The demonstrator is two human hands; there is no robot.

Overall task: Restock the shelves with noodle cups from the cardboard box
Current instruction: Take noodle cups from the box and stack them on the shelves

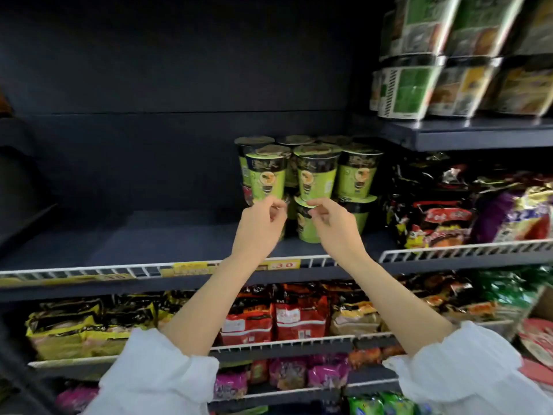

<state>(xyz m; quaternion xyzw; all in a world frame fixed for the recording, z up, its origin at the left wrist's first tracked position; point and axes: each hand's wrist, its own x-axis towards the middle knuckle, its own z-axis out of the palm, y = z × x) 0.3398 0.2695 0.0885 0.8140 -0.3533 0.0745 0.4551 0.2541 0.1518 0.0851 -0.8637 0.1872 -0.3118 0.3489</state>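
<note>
Head view shows my left hand (258,223) and my right hand (335,226) with loosely curled fingers holding nothing, both just in front of the green noodle cups (314,175) standing upright in two layers on the shelf (134,235), close to either hand.

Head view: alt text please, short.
Two hands, left hand and right hand, reach to stacked green noodle cups on a dark shelf, fingers curled at the cups' bases. Noodle packets fill the lower shelves.
</note>
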